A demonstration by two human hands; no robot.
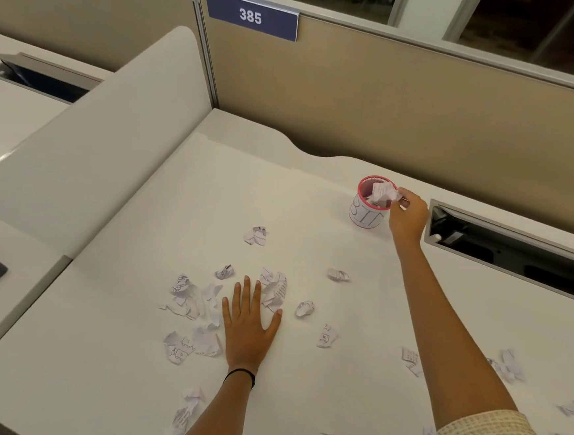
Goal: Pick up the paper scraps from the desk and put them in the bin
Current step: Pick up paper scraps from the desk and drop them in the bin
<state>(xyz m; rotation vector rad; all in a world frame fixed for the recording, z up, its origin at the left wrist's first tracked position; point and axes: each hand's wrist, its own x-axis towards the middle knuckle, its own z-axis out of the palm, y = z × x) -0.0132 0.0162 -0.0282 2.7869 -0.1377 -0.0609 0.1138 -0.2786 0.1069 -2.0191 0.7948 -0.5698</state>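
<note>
A small bin (368, 217) with a pink rim and "BIN" written on its white side stands at the far right of the white desk (315, 192). My right hand (407, 216) is at the bin's right rim, pinching a crumpled paper scrap (384, 190) over its opening. My left hand (249, 324) lies flat on the desk, fingers spread, holding nothing. Several crumpled paper scraps lie around it: a cluster (190, 299) to its left, one (274, 290) by its fingertips, others (256, 235), (338, 274), (305, 308) farther off.
More scraps lie along the near edge (184, 411) and at the right (507, 367). An open cable tray (509, 248) is sunk in the desk right of the bin. A beige partition (390, 105) with a "385" sign (251, 17) backs the desk; a curved white divider (114, 128) bounds the left.
</note>
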